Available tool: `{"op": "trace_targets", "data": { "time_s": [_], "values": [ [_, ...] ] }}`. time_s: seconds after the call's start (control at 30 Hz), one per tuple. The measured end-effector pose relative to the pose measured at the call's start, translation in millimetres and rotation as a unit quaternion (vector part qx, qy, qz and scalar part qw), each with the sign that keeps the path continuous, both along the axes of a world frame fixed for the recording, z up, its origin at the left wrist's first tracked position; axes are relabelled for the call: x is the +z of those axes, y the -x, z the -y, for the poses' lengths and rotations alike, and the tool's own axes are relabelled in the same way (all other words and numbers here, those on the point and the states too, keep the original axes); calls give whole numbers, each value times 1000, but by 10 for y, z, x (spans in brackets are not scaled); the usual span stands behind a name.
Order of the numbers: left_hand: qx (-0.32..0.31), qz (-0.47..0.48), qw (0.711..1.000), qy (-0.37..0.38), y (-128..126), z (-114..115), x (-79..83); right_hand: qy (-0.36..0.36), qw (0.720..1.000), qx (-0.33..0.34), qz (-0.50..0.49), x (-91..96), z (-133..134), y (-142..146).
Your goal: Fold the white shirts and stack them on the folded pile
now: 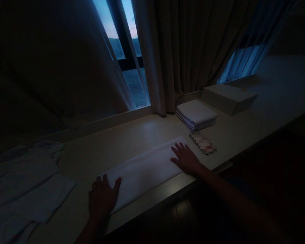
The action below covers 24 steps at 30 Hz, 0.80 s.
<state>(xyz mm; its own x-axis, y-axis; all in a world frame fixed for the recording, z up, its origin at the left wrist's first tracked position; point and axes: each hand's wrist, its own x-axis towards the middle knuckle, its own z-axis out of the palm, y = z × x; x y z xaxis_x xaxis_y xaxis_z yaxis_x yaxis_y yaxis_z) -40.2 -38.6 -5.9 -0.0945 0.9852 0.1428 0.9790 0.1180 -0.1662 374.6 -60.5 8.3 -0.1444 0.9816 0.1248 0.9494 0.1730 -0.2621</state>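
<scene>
A white cloth, folded into a long flat strip, lies along the front of the pale counter. My left hand presses on its near left end, thumb stretched away from the fingers. On the right end of the strip rests my right hand, palm down with the fingers spread. Neither hand grips the cloth. Behind the right hand sits a neat stack of folded white cloths. Loose, rumpled white cloths are heaped at the far left of the counter.
A pixelated flat item lies just beyond my right hand. At the back right stands a pale box. Curtains hang down to the counter beside a window. The counter's front edge drops into darkness. The room is dim.
</scene>
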Motion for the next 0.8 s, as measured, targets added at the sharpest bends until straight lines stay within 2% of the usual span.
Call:
{"op": "trace_targets", "data": {
  "time_s": [0.13,0.33,0.47,0.53,0.63,0.73,0.8],
  "values": [
    [-19,-8,1000,16,11,15,17,-2,1000,-10,-2,-7,-19,-80],
    [-8,4,1000,-8,-22,52,31,-7,1000,-7,4,-22,-11,-67],
    [7,-11,1000,-1,-88,87,151,-7,1000,-8,4,-24,-12,-63],
    [-5,-32,999,-12,-171,94,252,-5,1000,-8,3,-29,-17,-62],
    [-84,-44,995,-12,-459,92,400,-1,1000,-6,2,-47,-28,-62],
    [-166,-11,986,22,-957,101,474,-4,1000,-3,3,-68,-37,-64],
    [-206,20,978,35,-1310,119,466,-6,1000,-2,3,-76,-41,-67]
  ]
}}
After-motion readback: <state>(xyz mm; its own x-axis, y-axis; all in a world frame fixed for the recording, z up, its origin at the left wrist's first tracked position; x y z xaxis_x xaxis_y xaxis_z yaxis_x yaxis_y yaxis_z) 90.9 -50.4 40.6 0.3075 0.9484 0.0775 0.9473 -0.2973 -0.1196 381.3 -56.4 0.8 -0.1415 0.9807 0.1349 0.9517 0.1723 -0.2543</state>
